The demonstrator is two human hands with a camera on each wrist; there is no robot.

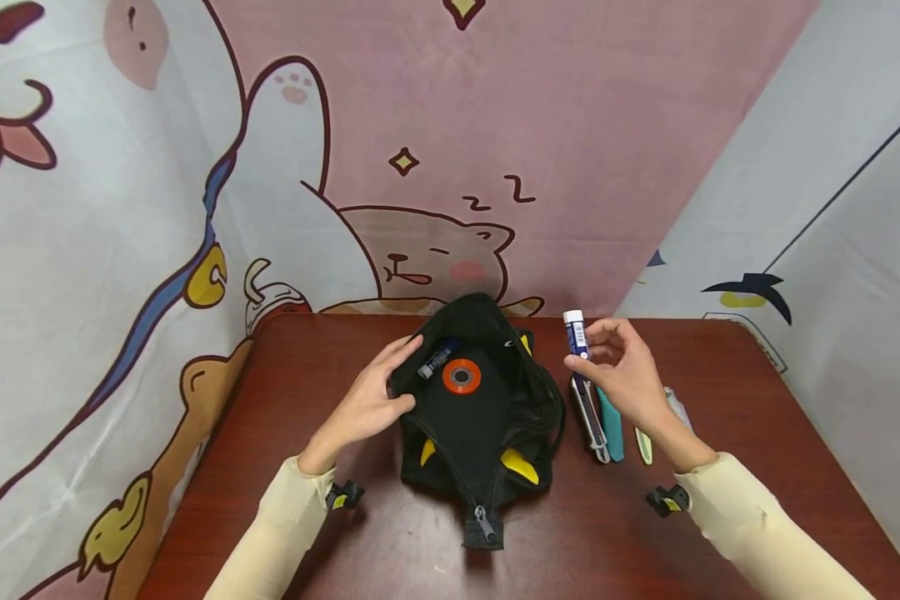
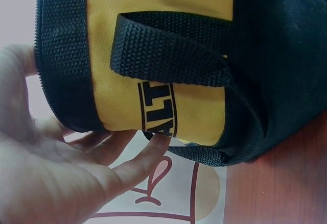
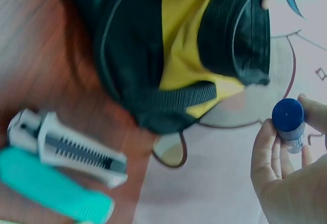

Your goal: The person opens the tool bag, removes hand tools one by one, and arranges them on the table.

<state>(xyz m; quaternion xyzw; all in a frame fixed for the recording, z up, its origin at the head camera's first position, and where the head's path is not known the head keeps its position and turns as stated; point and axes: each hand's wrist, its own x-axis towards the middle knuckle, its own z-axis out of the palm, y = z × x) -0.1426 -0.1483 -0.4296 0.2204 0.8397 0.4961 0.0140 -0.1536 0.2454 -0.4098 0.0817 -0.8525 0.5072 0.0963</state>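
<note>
A black and yellow tool bag (image 1: 487, 433) stands on the table with its zipped mouth wide apart. My left hand (image 1: 371, 396) grips the left rim of its mouth, thumb on the near side. Close up in the left wrist view, my fingers (image 2: 148, 155) lie along the yellow panel below a webbing strap (image 2: 168, 50). To the right of the bag, my right hand (image 1: 622, 367) pinches an upright blue glue stick (image 1: 576, 333) with a white top; its blue end (image 3: 288, 114) faces the right wrist camera. Inside the bag lie a similar dark blue stick (image 1: 438, 358) and an orange ring-shaped roll (image 1: 462, 377).
Under and beside my right hand lie a grey utility knife (image 1: 589, 421), a teal-handled tool (image 1: 611, 425), a pale green narrow item (image 1: 643, 446) and a partly hidden whitish thing (image 1: 677, 408). A printed cloth (image 1: 607, 125) hangs behind the brown table (image 1: 307, 350).
</note>
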